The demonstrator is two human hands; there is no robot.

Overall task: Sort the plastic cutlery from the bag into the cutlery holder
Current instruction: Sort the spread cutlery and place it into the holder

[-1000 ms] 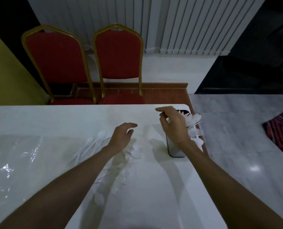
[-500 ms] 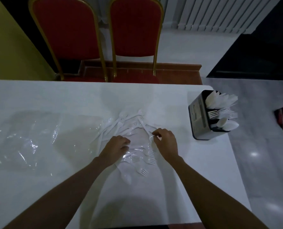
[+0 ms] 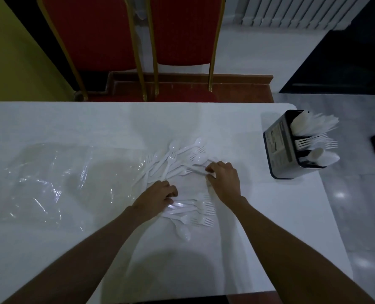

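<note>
The person is in the middle of picking and grouping, with nothing on its way to the cutlery holder [image 3: 283,148] just now. That holder, a dark boxy tin with a printed label on its side, stands on the desk [image 3: 116,123] well off to the right of the right hand [image 3: 224,178]. It already bristles with white knives, forks and spoons in separate compartments.

The right hand is narrowed to a pinch, thumb and fingertips closed on a thin white handle at the near edge of the loose pile [image 3: 173,161]. I cannot tell whether it is a fork or a spoon. The pile is a tangle of slim, glossy, lightweight pieces lying just beyond both hands.

The left hand [image 3: 158,198] has its fingers curled round the handle ends of a bundle of forks [image 3: 195,210], whose tines fan out to its right. A lone spoon [image 3: 183,232] lies just nearer than these. The clear plastic bag [image 3: 50,185], crinkled and shiny, lies flat and slack well to the left of the left hand.

As I judge it, the next move calls for lifting the pinched piece free without dragging its crossed neighbours along. Then it joins the matching bundle or goes to its own compartment.
</note>
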